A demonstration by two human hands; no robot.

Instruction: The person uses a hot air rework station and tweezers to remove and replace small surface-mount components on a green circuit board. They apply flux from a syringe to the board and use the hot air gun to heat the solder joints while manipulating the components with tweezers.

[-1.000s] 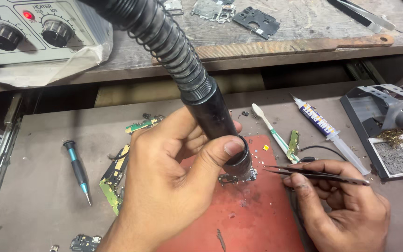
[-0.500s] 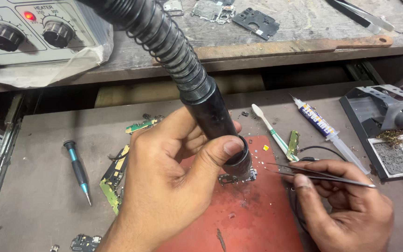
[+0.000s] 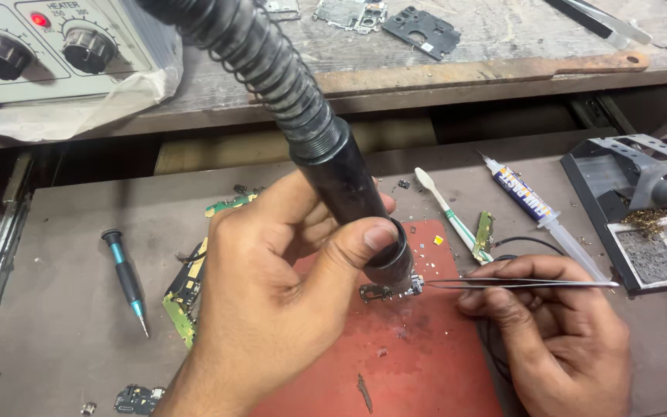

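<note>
The left hand (image 3: 272, 301) is clenched round the black hot-air nozzle (image 3: 353, 201), whose mouth hangs just above a small circuit part (image 3: 386, 291) lying on the red mat (image 3: 418, 363). The right hand (image 3: 557, 340) pinches thin metal tweezers (image 3: 519, 284), tips touching that part's right edge. The mat sits on a grey, scuffed worktop (image 3: 63, 309) strewn with solder crumbs. Left of the mat lie green circuit boards (image 3: 185, 293) and a teal screwdriver (image 3: 125, 278); right of it, a white toothbrush (image 3: 445, 208), 1 syringe tube (image 3: 538, 216) and a soldering stand (image 3: 634, 208). Behind the mat, a raised shelf carries the heater station (image 3: 48, 46), its red lamp lit.
</note>
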